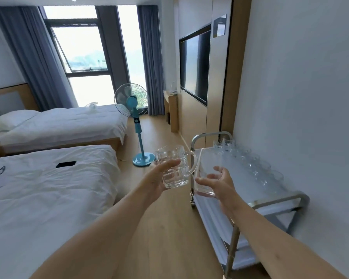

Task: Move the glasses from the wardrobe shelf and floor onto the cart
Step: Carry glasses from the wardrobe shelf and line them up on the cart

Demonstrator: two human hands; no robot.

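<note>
Glasses [250,160] on cart [302,196], wood floor [169,238]

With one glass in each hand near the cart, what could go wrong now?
1. The mug in the left hand and the tall glass in the right hand are close and may knock together.
2. Setting them down could hit the row of glasses on the cart.

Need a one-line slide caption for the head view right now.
Left hand holds a handled mug, right hand a tall glass, beside the cart.
</note>
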